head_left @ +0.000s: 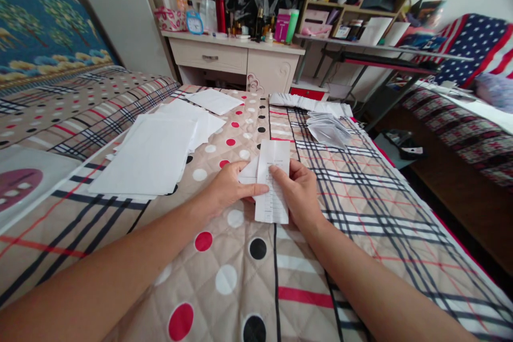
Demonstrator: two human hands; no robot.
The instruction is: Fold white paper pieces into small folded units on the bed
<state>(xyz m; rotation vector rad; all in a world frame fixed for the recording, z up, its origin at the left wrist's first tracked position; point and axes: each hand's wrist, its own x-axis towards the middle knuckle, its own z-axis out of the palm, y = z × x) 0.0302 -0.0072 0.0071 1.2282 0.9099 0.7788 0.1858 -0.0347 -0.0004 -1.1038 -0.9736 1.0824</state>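
Note:
Both of my hands hold a narrow strip of folded white paper [273, 200] with printed lines, low over the quilted bedspread. My left hand [230, 187] pinches its left side, thumb on top; a slanted white paper piece [249, 172] shows between that hand and the strip. On the right edge, my right hand [300, 189] grips with its thumb pressed on the printed face and fingers behind. To the left lies a pile of white sheets [148, 152]. Ahead on the right sits a stack of folded papers [328, 129], with a row of white papers [308, 102] behind it.
The bedspread [224, 278] has dots and plaid. A white bag with a purple print [24, 181] lies at far left. Beyond the bed stands a white dresser [208, 57] with bottles and a blue clock [194, 23]. A metal-legged table [385, 51] stands at the right.

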